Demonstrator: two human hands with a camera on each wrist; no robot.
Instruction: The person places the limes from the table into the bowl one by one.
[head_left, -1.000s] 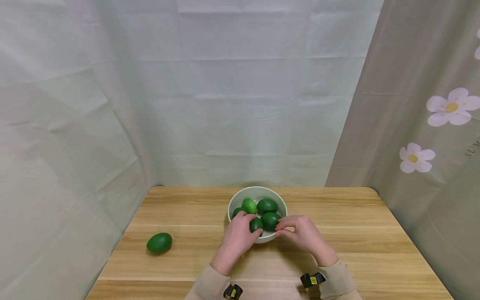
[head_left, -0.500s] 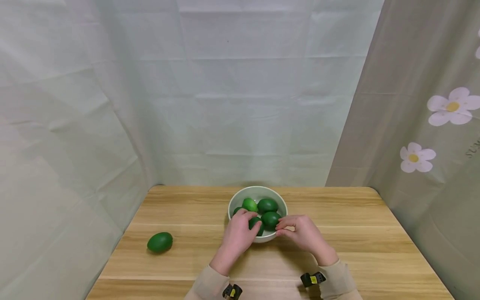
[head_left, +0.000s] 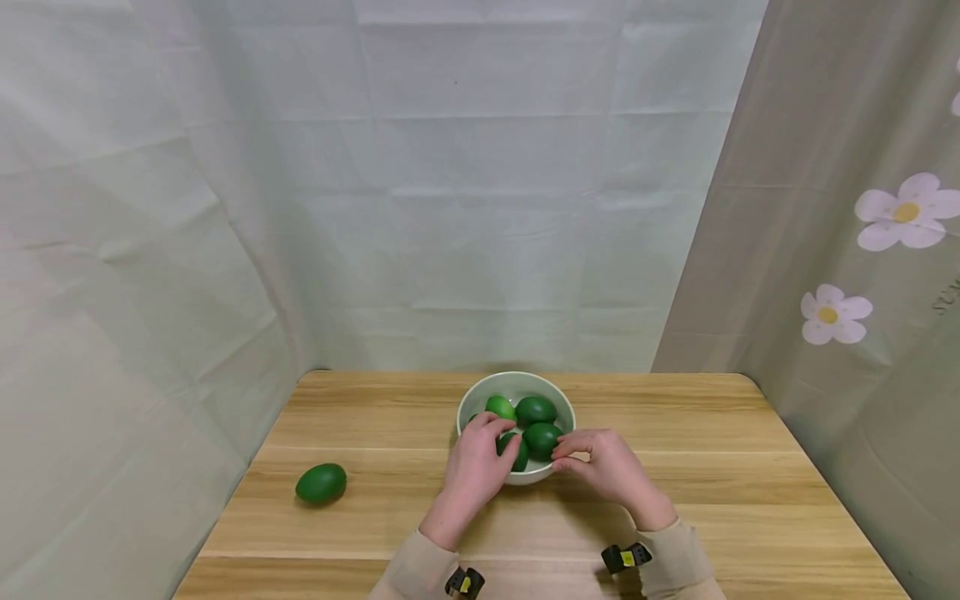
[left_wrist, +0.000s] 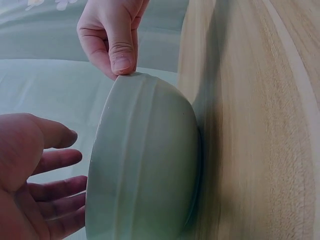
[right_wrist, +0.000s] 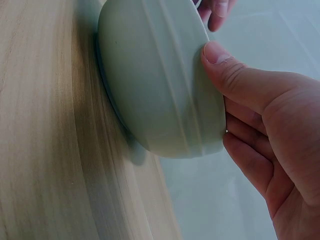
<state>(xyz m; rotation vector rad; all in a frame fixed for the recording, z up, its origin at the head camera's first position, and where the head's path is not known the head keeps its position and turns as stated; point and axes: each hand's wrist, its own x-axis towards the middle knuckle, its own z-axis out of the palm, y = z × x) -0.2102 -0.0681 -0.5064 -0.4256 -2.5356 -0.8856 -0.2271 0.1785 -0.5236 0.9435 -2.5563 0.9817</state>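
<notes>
A pale green bowl (head_left: 480,387) stands near the table's back edge. In it lie several smooth, dark green fruits shaped like avocados (head_left: 536,410) and one brighter green lime (head_left: 500,407). My left hand (head_left: 478,458) reaches over the bowl's left front, fingers spread and relaxed, partly covering a dark fruit at the left. Nothing is between its thumb and fingers in the left wrist view, where they show above the rim. My right hand (right_wrist: 270,120) pinches the bowl's right rim, thumb outside and fingers on the far side. The right wrist view shows the bowl's outer wall (right_wrist: 155,85).
Another dark green avocado-shaped fruit (head_left: 321,483) lies alone on the left of the wooden table (head_left: 720,467). Pale curtains (head_left: 487,208) hang behind and on both sides, with printed white flowers on the right.
My left hand has shifted slightly back over the bowl, and its thumb has moved up, showing more of the fruit beside it. My right hand keeps its place at the rim.
</notes>
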